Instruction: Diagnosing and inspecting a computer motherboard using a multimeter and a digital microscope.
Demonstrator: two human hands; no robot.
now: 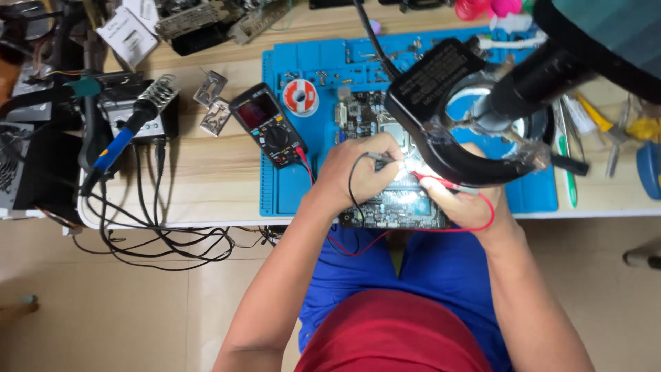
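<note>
Your left hand point(358, 176) pinches the black probe point(377, 158), your right hand point(465, 203) the red probe point(432, 180), both tips on the circuit board point(399, 203) on the blue mat point(289, 189). A slipped tip could bridge neighbouring pins.

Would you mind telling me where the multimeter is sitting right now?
In the head view, the multimeter lies at the left edge of the blue work mat, just left of the left hand and below-left of the solder spool.
</note>
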